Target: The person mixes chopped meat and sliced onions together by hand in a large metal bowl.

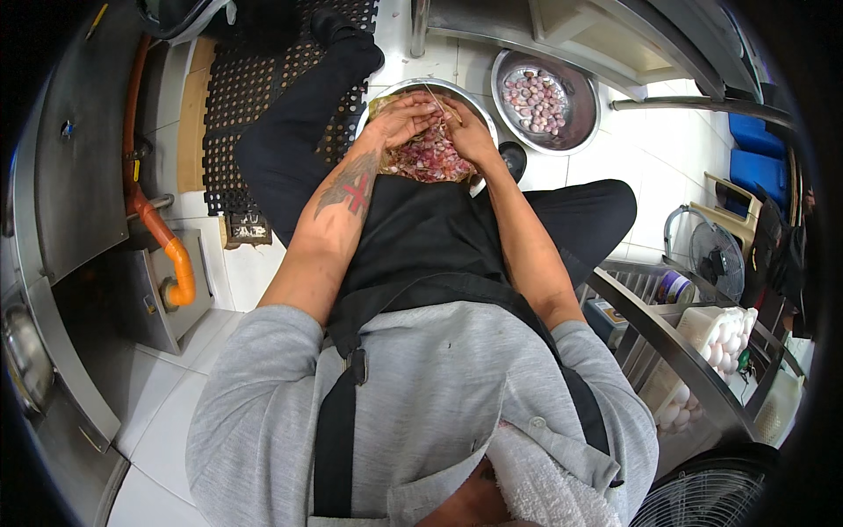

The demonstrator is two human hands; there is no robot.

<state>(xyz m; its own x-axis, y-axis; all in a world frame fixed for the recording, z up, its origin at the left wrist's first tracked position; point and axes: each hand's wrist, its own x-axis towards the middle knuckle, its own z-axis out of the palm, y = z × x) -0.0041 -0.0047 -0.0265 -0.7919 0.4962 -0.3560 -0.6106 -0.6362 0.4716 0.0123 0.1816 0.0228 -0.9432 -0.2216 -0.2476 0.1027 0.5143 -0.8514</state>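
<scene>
Over a steel bowl [485, 113] between the legs, my left hand [405, 120] has its fingers curled inward, and its fingertips meet those of my right hand [471, 137]. A thin blade, apparently a small knife [432, 96], points up and away from my right hand, which grips it. Anything small pinched in my left fingertips is hidden or too small to make out. Below both hands, reddish-purple shallot skins and pieces [428, 155] fill the bowl. To the right, a second steel basin [583, 122] holds many peeled shallots [537, 99].
A small black bowl [512, 162] sits beside the right knee. Steel table framing [698, 105] overhangs the far right. A perforated rubber mat [230, 125] lies left, near an orange pipe [178, 263]. On the right, a rack [665, 349] carries eggs [728, 342], near a fan [716, 253].
</scene>
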